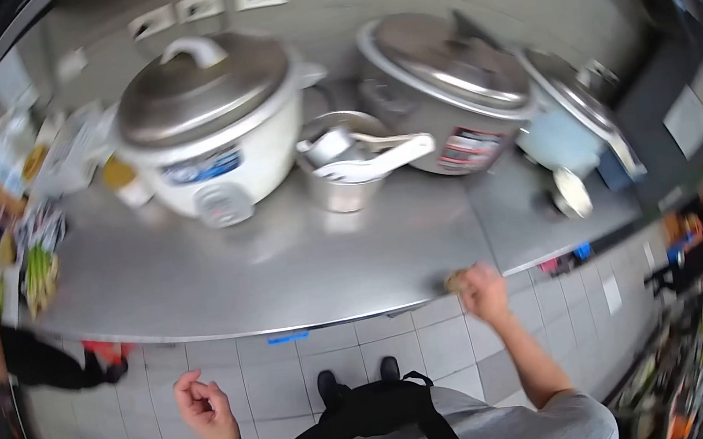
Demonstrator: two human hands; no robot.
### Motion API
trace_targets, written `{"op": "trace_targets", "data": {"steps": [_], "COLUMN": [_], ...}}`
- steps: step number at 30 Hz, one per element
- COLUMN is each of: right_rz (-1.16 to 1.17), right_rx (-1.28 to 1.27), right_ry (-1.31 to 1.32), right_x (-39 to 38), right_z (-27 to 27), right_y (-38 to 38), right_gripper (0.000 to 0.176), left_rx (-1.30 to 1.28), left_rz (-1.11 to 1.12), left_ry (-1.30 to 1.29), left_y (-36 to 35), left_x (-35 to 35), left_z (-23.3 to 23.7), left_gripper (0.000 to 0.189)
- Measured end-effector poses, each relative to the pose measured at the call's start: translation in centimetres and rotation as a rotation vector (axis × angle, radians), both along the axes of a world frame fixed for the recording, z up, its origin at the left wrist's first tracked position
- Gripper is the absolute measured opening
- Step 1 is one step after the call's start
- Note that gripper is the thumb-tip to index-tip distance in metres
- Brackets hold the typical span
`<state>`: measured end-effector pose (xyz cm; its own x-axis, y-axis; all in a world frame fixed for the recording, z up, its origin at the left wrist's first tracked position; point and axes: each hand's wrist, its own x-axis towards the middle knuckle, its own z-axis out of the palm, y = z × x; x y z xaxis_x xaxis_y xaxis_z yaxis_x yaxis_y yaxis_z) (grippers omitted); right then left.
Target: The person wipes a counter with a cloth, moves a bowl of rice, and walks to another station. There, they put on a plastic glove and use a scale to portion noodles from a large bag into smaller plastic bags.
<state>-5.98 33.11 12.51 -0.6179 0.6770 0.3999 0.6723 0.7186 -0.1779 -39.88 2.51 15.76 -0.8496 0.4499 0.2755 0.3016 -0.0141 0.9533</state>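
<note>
My right hand [486, 294] is closed on a small tan-brown lump [456, 281] at the front edge of the steel counter [305, 270]. Blur hides what kind of thing the lump is. My left hand [205, 406] hangs in the air over the floor, in front of the counter. Its fingers are loosely curled, somewhat apart, and hold nothing. Farther back on the counter stand a white rice cooker [215, 162], a dark rice cooker [424, 99] and, between them, a metal pot [344, 196] with a white rice paddle [383, 158] lying across its top.
A pale blue cooker [554, 135] stands to the right, with a small metal cup [572, 193] before it. Green vegetables [41, 276] and packages crowd the counter's left end. Another person [41, 358] is at the far left. Stocked shelves [699, 360] line the lower right.
</note>
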Motion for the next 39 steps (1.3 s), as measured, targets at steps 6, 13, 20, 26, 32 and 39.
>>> {"op": "trace_targets", "data": {"steps": [6, 13, 20, 26, 32, 39], "right_rz": [0.030, 0.421, -0.327, -0.791, -0.916, -0.987], "right_rx": [0.131, -0.406, -0.848, -1.007, -0.930, -0.739], "right_ry": [0.013, -0.149, 0.150, 0.077, 0.099, 0.645], "right_x": [0.3, 4.5, 37.3, 53.6, 64.8, 71.4], "right_z": [7.8, 1.4, -15.6, -17.8, -18.2, -14.9], "right_y": [5.7, -7.5, -24.0, -27.7, -24.8, -8.4], "right_gripper": [0.060, 0.066, 0.045, 0.046, 0.048, 0.035], "left_rx": [-0.309, -0.229, 0.163, -0.082, -0.270, -0.391], "left_rz": [-0.439, -0.857, -1.293, -1.683, -2.026, -2.041], "left_ry": [0.406, 0.907, 0.651, 0.818, 1.065, 1.085], "left_y": [8.3, 19.6, 20.6, 21.0, 27.1, 40.1], "left_x": [3.1, 19.1, 41.8, 54.1, 62.1, 74.7], "left_z": [3.6, 6.7, 1.4, -0.7, -2.8, -3.0], "left_gripper": [0.033, 0.038, 0.020, 0.034, 0.046, 0.051]}}
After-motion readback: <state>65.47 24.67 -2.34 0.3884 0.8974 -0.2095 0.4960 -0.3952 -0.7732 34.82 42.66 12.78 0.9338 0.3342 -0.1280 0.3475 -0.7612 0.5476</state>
